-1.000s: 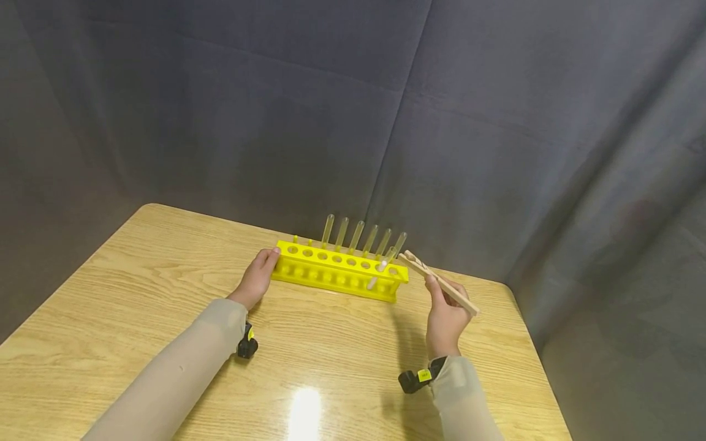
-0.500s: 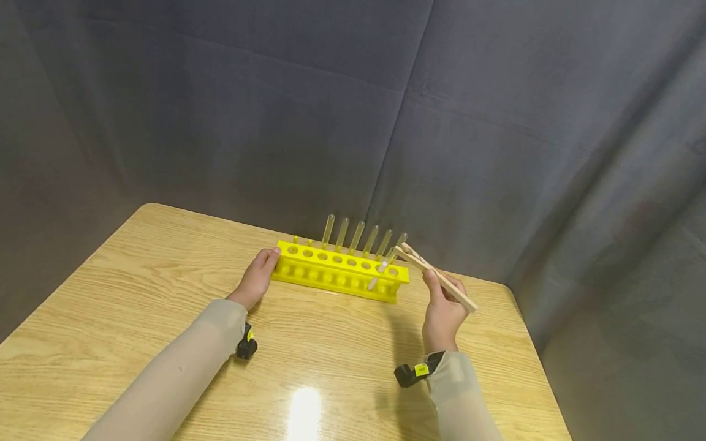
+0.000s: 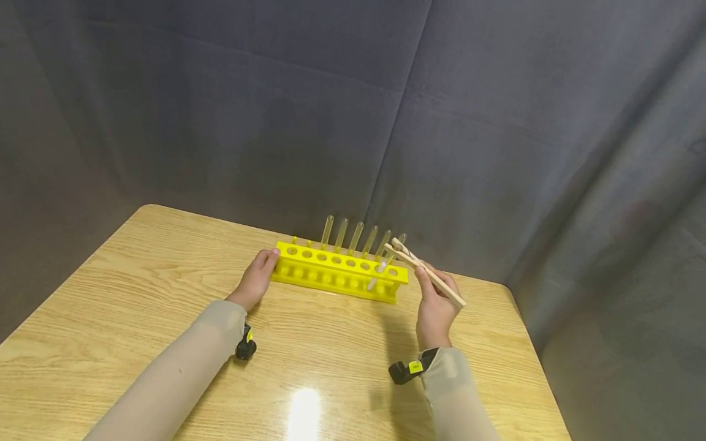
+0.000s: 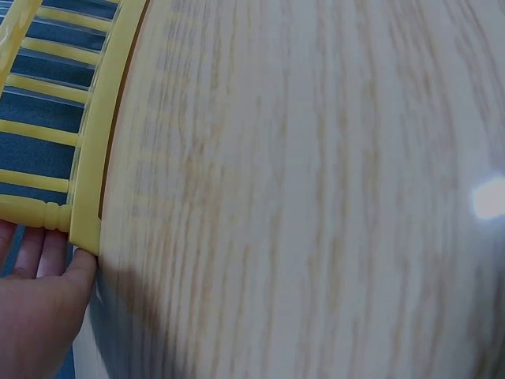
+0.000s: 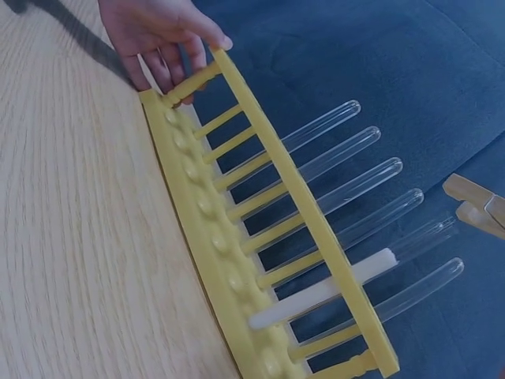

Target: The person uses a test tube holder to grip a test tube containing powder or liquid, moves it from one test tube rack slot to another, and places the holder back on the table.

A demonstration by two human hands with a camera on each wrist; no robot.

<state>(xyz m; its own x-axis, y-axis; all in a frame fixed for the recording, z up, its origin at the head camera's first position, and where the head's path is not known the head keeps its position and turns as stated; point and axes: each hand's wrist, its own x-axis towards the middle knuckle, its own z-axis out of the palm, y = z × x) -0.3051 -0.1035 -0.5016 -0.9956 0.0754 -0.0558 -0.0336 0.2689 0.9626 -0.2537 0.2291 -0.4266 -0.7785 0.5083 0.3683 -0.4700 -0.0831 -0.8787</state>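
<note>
A yellow test tube rack (image 3: 329, 257) stands near the table's back edge. My left hand (image 3: 256, 278) grips its left end, thumb at the top rail and fingers about the end post. In one of its right-hand holes leans an upright test tube (image 5: 316, 296) filled partly with white matter, its clear mouth above the rail. My right hand (image 3: 436, 312) holds a wooden test tube clamp (image 3: 441, 289) by its handles. In the right wrist view the clamp's spread wooden tips are just beside that tube's mouth.
Several clear test tubes (image 5: 387, 170) sit upside down on the pegs along the rack's back. Two bare pegs show at its left end. A dark grey curtain (image 3: 265, 122) hangs right behind the wooden table (image 3: 320, 343).
My right hand has carried the clamp left, its tips passing across the mouth of the white-filled tube in the head view. My left hand and the rack have stayed put.
</note>
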